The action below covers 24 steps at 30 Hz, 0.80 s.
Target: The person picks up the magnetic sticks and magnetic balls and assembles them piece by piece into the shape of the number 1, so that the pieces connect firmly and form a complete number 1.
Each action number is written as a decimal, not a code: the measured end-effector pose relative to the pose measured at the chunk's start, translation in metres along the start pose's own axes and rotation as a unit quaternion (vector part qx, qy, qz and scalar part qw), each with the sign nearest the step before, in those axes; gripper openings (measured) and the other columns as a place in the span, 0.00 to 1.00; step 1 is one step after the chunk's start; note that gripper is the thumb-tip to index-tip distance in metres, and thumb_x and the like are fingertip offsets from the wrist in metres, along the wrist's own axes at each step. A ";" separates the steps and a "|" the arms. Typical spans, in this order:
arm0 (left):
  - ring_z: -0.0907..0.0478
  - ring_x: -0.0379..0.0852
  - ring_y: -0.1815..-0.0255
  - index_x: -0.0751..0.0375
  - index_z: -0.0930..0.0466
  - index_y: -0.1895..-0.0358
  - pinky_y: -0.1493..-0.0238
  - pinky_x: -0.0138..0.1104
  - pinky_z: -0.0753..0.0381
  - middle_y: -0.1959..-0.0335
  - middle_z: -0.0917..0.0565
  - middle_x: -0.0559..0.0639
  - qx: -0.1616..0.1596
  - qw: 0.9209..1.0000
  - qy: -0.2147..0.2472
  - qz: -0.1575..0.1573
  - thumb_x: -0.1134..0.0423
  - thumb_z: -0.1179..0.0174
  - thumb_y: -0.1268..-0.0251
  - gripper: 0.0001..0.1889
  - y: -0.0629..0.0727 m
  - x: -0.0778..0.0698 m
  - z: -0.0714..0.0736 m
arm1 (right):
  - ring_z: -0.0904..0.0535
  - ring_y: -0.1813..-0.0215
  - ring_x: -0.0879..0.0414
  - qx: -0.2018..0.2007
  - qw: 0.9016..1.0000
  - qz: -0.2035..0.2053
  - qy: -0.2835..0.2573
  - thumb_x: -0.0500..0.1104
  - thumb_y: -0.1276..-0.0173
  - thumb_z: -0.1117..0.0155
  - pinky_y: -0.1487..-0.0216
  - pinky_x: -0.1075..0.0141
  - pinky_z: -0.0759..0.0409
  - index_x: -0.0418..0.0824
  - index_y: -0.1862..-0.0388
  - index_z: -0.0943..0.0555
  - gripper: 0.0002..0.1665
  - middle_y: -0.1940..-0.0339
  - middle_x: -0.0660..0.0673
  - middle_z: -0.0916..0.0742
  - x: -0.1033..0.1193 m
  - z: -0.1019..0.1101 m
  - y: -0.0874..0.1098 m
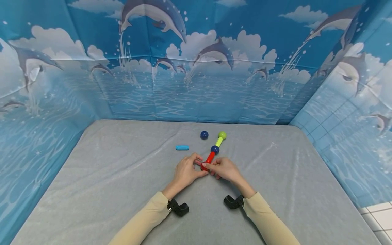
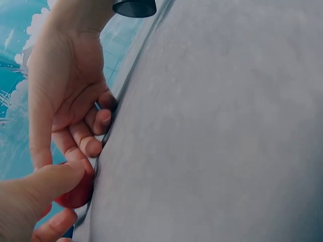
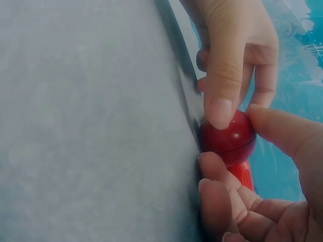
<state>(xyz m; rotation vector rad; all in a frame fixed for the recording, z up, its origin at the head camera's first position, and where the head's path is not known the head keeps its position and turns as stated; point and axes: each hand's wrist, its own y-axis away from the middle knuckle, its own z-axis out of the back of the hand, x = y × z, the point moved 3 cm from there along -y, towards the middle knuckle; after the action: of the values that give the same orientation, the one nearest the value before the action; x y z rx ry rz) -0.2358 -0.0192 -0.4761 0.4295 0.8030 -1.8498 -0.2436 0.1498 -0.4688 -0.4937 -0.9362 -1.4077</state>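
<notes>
A glossy red ball (image 3: 233,140) sits at the near end of a chain, held between both hands. My right hand (image 1: 227,168) pinches it from the right, thumb and fingers around it. From the left, my left hand (image 1: 186,170) grips the same ball, and its thumb lies across the surface in the right wrist view. Beyond the ball a red rod (image 1: 210,157) leads to a dark blue ball (image 1: 215,149). A lime-green rod (image 1: 218,142) continues to a green ball (image 1: 222,135) at the far end. Fingers partly cover the red ball in the head view.
A loose dark blue ball (image 1: 204,135) lies left of the chain's far end. Nearer and further left is a light blue rod (image 1: 182,147). The grey cloth-covered table (image 1: 122,190) meets a dolphin-printed curtain (image 1: 183,98) at the back and sides.
</notes>
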 end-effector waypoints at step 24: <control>0.26 0.54 0.59 0.59 0.16 0.56 0.56 0.44 0.28 0.57 0.19 0.55 -0.076 0.993 -0.087 -0.011 0.59 0.31 0.46 0.14 -0.029 0.040 0.049 | 0.27 0.84 0.56 -0.011 1.000 -0.002 -0.024 0.58 0.41 0.31 0.81 0.66 0.32 0.40 0.80 0.22 0.23 0.84 0.48 0.19 -0.002 -0.001 0.002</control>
<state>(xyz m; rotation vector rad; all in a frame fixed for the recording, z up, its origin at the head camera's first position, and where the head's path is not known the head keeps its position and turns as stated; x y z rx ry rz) -0.2753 -0.0734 -0.4566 0.1600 0.8253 -1.8031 -0.2417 0.1504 -0.4704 -0.5453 -0.9622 -1.4156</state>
